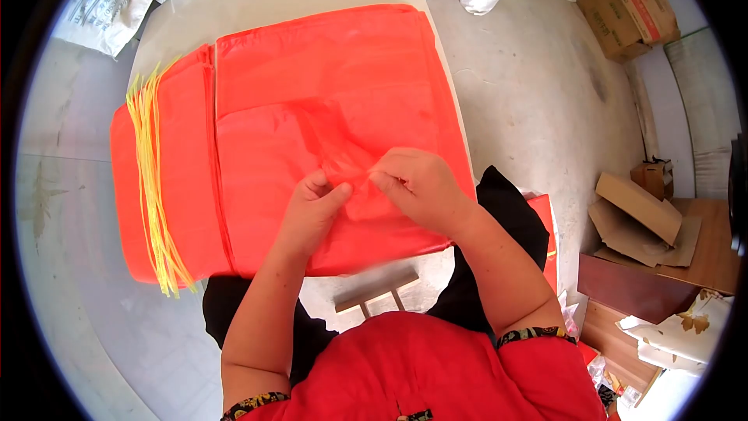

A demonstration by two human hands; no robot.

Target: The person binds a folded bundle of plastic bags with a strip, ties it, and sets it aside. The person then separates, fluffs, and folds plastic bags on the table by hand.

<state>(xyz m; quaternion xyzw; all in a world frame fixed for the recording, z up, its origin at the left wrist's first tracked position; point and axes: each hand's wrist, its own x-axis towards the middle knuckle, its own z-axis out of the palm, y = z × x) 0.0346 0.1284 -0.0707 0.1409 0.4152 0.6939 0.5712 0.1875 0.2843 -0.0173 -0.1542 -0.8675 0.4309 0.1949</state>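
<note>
White sack (109, 0): at the upper left, beyond the table.
Small pile (185, 179): flat red sheets at the left of the table, its right edge up against the big pile, with loose folded layers along the seam.
Yellow ties (153, 187): a long, thin bundle lying lengthwise over the small pile, its ends fanned out past the near edge.
Table (179, 23): pale top, showing beyond both piles.
Big pile (280, 62): wide, flat red sheets in the middle, under both hands, smooth at the far side and creased near them.
Left hand (310, 214): over the near part of the big pile, fingers curled, thumb reaching toward the other hand; whether it grips the film, I cannot tell.
Red film (343, 157): the top sheet of the big pile, drawn up in creases between and beyond the hands.
Right hand (425, 187): just beside the left, knuckles up, thumb and forefinger pinching the red film.
Wooden bar (378, 290): below the near edge of the table, between the person's dark-clad knees.
Floor (530, 93): grey, to the right of the table.
Carton (627, 19): closed, by the wall at the upper right.
Opened carton (643, 218): flaps spread, on a brown cabinet (635, 288) at the far right.
</note>
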